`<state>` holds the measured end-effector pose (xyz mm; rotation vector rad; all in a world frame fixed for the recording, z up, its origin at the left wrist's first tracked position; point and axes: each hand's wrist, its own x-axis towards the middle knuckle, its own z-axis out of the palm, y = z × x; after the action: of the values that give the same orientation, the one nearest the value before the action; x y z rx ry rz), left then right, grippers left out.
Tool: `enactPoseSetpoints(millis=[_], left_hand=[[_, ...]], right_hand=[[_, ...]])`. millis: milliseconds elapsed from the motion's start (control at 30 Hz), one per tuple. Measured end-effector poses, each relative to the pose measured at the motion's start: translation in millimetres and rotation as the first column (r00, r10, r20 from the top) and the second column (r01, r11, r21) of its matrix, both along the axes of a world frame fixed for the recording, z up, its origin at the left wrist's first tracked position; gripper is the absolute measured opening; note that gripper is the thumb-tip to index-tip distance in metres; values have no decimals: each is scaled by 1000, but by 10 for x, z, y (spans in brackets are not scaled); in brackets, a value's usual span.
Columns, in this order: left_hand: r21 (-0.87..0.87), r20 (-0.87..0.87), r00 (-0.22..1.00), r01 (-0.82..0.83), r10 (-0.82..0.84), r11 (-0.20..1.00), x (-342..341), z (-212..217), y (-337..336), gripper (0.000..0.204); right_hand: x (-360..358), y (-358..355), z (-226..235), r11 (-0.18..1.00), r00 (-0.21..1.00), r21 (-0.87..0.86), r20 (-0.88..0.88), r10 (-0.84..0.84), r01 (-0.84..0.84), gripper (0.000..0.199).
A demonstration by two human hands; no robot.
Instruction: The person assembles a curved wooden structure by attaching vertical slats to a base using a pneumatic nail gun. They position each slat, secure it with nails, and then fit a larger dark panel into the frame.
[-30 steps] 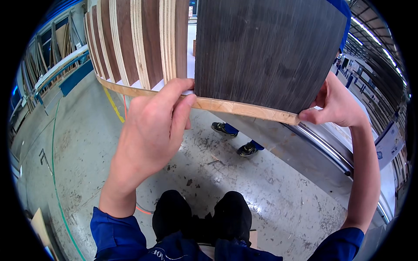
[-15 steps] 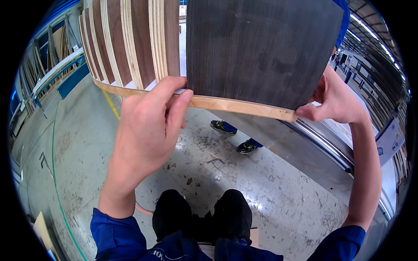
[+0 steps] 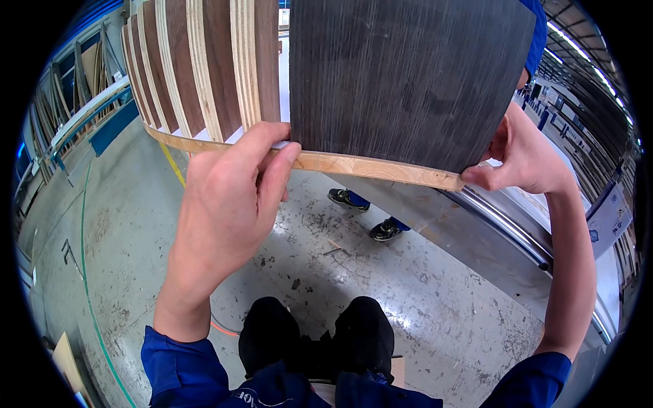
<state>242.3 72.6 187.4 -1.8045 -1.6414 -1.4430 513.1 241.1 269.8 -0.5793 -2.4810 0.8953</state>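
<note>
A dark grey-black panel (image 3: 401, 81) with fine vertical grain stands upright in front of me, over a pale curved wooden board (image 3: 367, 166) whose edge runs along its bottom. At the panel's lower left corner my left hand (image 3: 228, 190) is closed, with thumb and index finger pinching the corner by the board edge. My right hand (image 3: 520, 156) grips the lower right corner, its thumb pressed at the bottom and its other fingers partly hidden behind. Left of the panel, brown and pale layered-wood slats (image 3: 221, 68) stand upright in a row on the same board.
Behind the panel on the right, a blue sleeve (image 3: 536, 34) of another person shows; that person's dark shoes (image 3: 386, 230) are on the floor below. A table with a metal rail (image 3: 503, 228) is at the right. Stacked boards (image 3: 88, 64) lean at the far left.
</note>
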Motion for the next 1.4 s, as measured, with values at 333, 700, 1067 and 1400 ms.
enactPoseSetpoints(millis=[333, 700, 1067, 1400], left_hand=[[3, -12, 1000, -19, 19, 1000, -16, -31, -4, 14], [22, 5, 997, 75, -75, 997, -27, -56, -27, 29], [36, -27, 1000, 15, -15, 999, 58, -8, 34, 24], [-17, -33, 999, 16, -17, 1000, 88, 23, -7, 22]], right_hand=[[-6, -8, -3, 1000, 1000, -18, -3, 2, -2, 31], [8, 12, -5, 1000, 1000, 1, 3, 28, -28, 30], [121, 171, 62, 987, 982, -31, 96, 161, -159, 25], [113, 322, 49, 973, 964, -10, 134, 229, -229, 23]])
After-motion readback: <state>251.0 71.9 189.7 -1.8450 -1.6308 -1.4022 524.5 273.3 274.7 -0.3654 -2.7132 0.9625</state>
